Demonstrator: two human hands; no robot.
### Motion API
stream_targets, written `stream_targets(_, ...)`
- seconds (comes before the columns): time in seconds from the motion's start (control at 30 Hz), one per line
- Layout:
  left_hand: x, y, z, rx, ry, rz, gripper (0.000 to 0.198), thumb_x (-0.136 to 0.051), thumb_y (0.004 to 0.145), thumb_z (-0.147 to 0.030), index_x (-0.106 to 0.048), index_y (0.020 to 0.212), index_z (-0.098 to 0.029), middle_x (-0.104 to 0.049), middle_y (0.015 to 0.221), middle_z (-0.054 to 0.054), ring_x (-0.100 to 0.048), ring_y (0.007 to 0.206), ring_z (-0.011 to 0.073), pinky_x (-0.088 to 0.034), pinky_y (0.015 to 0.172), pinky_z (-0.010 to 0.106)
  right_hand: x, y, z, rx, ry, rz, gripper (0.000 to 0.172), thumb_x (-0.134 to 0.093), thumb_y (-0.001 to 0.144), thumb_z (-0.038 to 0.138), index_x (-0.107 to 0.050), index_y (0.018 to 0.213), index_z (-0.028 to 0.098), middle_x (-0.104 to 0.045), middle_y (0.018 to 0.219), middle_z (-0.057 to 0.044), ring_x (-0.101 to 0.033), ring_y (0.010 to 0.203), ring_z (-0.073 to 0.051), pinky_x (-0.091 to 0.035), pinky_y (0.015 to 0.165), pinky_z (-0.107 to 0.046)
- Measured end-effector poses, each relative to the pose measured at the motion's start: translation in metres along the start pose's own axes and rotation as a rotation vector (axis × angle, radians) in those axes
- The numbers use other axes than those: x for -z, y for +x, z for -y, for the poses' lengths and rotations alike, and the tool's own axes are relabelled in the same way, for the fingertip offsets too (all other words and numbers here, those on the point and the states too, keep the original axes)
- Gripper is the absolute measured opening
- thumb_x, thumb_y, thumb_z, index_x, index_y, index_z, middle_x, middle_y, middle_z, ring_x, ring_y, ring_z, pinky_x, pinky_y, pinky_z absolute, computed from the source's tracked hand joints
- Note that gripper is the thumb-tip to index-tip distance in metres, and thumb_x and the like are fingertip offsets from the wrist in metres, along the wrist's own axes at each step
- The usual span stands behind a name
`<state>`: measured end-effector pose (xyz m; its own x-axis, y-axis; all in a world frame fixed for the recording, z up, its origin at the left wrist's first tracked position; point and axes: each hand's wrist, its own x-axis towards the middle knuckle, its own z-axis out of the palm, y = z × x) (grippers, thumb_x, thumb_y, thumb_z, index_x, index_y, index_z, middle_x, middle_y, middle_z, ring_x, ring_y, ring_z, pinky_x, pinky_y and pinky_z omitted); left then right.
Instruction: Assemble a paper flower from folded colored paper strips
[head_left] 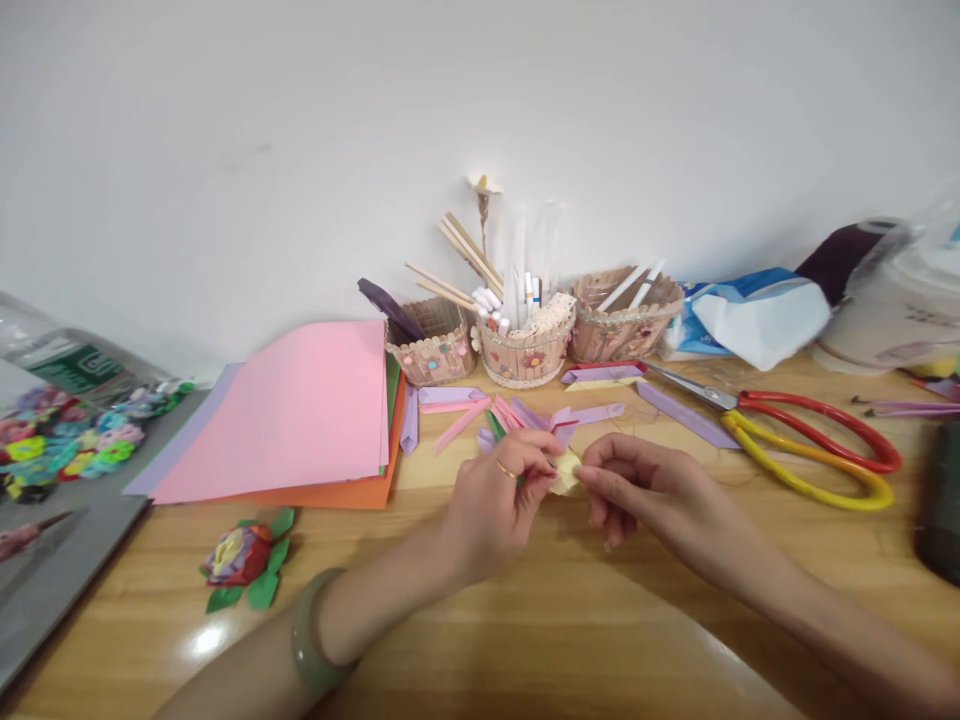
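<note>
My left hand [499,500] and my right hand [645,495] meet over the middle of the wooden table [525,620]. Both pinch a small pale yellow folded paper piece [566,472] between thumb and fingertips. A green stem-like strip [496,428] shows just behind my left hand's fingers. A ring sits on one left finger and a green bangle [311,640] on that wrist. Folded pink and purple paper strips [517,410] lie just beyond the hands.
A stack of pink, purple and orange paper sheets [307,415] lies at left. A finished paper flower [244,558] rests near my left forearm. Scissors with red and yellow handles [810,445] lie at right. Three stick-built baskets [525,345] with sticks and pens line the wall.
</note>
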<state>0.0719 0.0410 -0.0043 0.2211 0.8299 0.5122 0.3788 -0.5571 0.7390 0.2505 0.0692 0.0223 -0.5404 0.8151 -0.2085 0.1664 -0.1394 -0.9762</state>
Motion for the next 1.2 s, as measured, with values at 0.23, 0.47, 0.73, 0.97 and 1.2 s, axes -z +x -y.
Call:
stream_targets(0.23, 0.003, 0.001, -0.009, 0.051, 0.005, 0.090, 0.014, -0.040, 0.089, -0.016, -0.047, 0.098, -0.023, -0.067, 0.107, 0.008, -0.064, 0.096, 0.0170, -0.049, 0.078, 0.031, -0.002, -0.002, 0.005, -0.076, 0.018, 0.016, 0.028, -0.056, 0.079, 0.045, -0.050, 0.073, 0.018, -0.058, 0.054, 0.004, -0.055, 0.042, -0.008, -0.042, 0.042, -0.019)
stream_targets(0.47, -0.001, -0.001, -0.002, 0.171, -0.058, 0.003, 0.014, -0.038, 0.091, -0.024, -0.048, 0.101, -0.022, -0.067, 0.102, 0.008, -0.064, 0.083, 0.0151, -0.047, 0.071, 0.028, -0.005, -0.002, 0.010, -0.107, -0.060, -0.009, 0.028, -0.055, 0.076, 0.044, -0.049, 0.068, 0.019, -0.053, 0.047, 0.006, -0.046, 0.033, -0.006, -0.034, 0.034, -0.016)
stream_targets(0.73, -0.002, 0.000, -0.004, 0.330, -0.330, -0.023, 0.015, -0.039, 0.091, -0.033, -0.046, 0.094, -0.021, -0.068, 0.093, 0.005, -0.057, 0.060, 0.0096, -0.043, 0.059, 0.024, -0.003, -0.002, 0.010, -0.131, -0.069, -0.051, 0.022, -0.061, 0.071, 0.037, -0.051, 0.065, 0.018, -0.050, 0.043, 0.008, -0.042, 0.032, -0.004, -0.032, 0.033, -0.014)
stream_targets(0.97, -0.003, 0.005, -0.006, 0.420, -0.555, -0.082, 0.010, -0.045, 0.089, -0.030, -0.039, 0.086, -0.022, -0.066, 0.090, 0.003, -0.059, 0.072, 0.0110, -0.045, 0.066, 0.024, -0.001, -0.002, 0.009, -0.113, -0.085, -0.068, 0.023, -0.062, 0.071, 0.038, -0.052, 0.065, 0.019, -0.050, 0.044, 0.007, -0.041, 0.032, -0.005, -0.031, 0.033, -0.016)
stream_targets(1.2, 0.002, 0.018, 0.003, 0.486, -0.792, -0.197, 0.023, -0.063, 0.076, -0.034, -0.047, 0.077, -0.018, -0.056, 0.080, -0.002, -0.055, 0.069, 0.0093, -0.046, 0.060, 0.020, 0.003, -0.004, 0.013, 0.329, -0.231, -0.283, 0.022, -0.062, 0.076, 0.041, -0.057, 0.080, 0.020, -0.046, 0.054, 0.005, -0.041, 0.045, -0.008, -0.033, 0.040, -0.019)
